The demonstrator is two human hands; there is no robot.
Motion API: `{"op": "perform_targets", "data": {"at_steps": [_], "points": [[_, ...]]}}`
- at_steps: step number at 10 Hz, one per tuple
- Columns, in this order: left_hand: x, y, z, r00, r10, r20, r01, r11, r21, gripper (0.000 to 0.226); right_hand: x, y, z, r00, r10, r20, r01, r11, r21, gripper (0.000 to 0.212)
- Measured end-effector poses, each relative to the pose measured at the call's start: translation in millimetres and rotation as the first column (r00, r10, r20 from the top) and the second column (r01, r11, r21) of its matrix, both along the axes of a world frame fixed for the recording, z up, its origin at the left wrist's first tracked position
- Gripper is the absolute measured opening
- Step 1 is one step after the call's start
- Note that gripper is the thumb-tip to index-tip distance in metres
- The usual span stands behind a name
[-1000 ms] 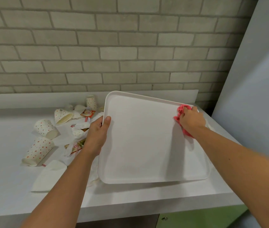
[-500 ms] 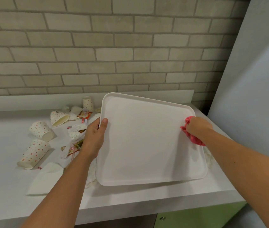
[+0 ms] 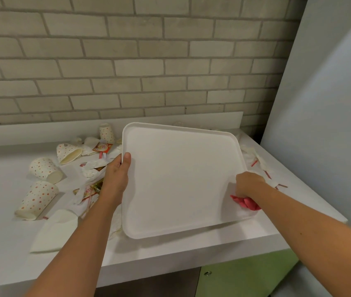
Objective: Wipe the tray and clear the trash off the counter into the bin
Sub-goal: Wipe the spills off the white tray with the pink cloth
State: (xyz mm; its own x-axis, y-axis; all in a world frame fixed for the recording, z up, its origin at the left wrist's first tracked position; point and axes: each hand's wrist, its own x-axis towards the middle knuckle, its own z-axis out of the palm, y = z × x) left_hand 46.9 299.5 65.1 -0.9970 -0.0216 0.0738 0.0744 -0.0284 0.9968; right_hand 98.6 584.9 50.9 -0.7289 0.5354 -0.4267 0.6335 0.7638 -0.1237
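A white tray (image 3: 179, 179) is tilted up off the white counter (image 3: 9, 243), its near edge low. My left hand (image 3: 115, 179) grips the tray's left rim, thumb on the inner face. My right hand (image 3: 248, 185) holds a crumpled red cloth (image 3: 245, 203) against the tray's lower right corner. Trash lies to the left: three dotted paper cups (image 3: 36, 200) on their sides, a fourth dotted cup (image 3: 106, 132) upright at the back, sauce packets (image 3: 102, 147), crumpled wrappers (image 3: 93, 168) and a white napkin (image 3: 55, 232). No bin is in view.
More wrappers and red-striped straw bits (image 3: 256, 159) lie on the counter right of the tray. A brick wall (image 3: 127, 61) backs the counter. A grey panel (image 3: 331, 103) stands on the right. Green cabinet doors (image 3: 245, 273) sit below the counter edge.
My right hand has slid the red cloth down the tray's right side, from the upper right corner to the lower right corner. My left hand keeps its grip on the left rim.
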Motion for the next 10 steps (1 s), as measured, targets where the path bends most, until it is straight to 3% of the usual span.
{"op": "perform_targets", "data": {"at_steps": [1,2,3,5,6,7,10], "points": [[-2,0,-4,0.999,0.014,0.032,-0.015,1.0,0.02,0.035,11,-1,-8,0.988,0.072,0.139,-0.083,0.994,0.076,0.029],[-2,-2,-6,1.0,0.012,0.029,-0.013,0.999,0.051,0.037,20,-8,-19,0.981,0.048,0.189,-0.051,0.999,0.007,0.024],[0,-3,-2,0.999,0.006,0.034,-0.008,0.998,0.065,0.039,21,-9,-24,0.988,0.154,0.025,-0.155,0.988,0.026,0.03],[21,2,13,0.995,-0.011,0.099,0.001,0.994,0.107,0.045,17,-46,-16,0.952,0.305,0.031,-0.303,0.951,-0.058,0.029],[14,-1,6,0.996,-0.009,0.091,-0.001,0.994,0.107,0.045,13,-74,-12,0.908,0.396,0.135,-0.392,0.918,-0.057,0.026],[4,-7,-3,0.994,0.002,0.109,-0.01,0.997,0.076,0.047,13,-107,-4,0.788,0.549,0.28,-0.57,0.822,-0.007,0.015],[5,-17,-11,0.984,0.0,0.177,-0.011,0.998,0.065,0.052,23,-174,8,0.658,0.746,-0.103,-0.752,0.643,-0.146,0.043]]}}
